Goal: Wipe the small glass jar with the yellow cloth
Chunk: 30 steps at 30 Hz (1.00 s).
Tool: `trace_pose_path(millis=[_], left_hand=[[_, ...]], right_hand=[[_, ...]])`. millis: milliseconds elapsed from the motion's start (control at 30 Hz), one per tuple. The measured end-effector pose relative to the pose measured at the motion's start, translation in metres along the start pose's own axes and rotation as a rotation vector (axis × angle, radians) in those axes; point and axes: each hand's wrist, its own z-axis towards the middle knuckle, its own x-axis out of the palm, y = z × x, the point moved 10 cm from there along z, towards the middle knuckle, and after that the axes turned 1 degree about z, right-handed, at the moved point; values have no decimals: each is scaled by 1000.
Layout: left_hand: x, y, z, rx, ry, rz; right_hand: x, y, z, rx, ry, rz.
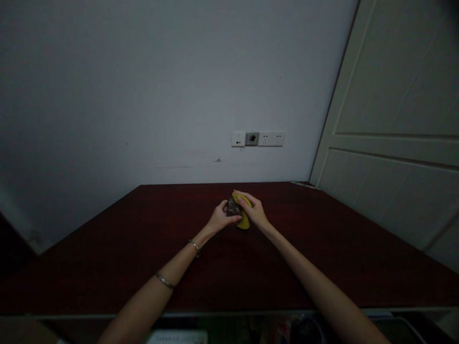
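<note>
While left hand (220, 218) pinched a dark crinkly packet (234, 208), right hand (256, 211) gripped a smooth curved yellow object (245, 222).

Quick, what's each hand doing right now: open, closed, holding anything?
Left hand: closed on a small dark object.
Right hand: closed over a yellow object beside it.

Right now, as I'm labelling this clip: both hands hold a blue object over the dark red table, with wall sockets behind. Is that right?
Not quite: the object is yellow, not blue. The head view shows the left hand and right hand holding the yellow object over the dark red table, with wall sockets behind.
</note>
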Motion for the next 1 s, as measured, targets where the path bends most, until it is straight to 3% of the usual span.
trace_pose_path(millis=[100,333,600,700,867,1000], left_hand=[[1,1,0,-18,5,35],[1,-6,1,53,14,36],[8,-8,-3,41,77,132],[6,-6,-1,32,52,169],[-3,-6,3,82,-9,185],[-5,-5,3,91,-12,154]], right_hand=[[-2,-4,0,33,-2,6],[13,31,-11,-182,148,-89],[-5,-10,2,130,9,56],[-2,5,0,26,39,0],[20,42,-13,-240,215,-164],[16,33,-9,-179,168,-129]])
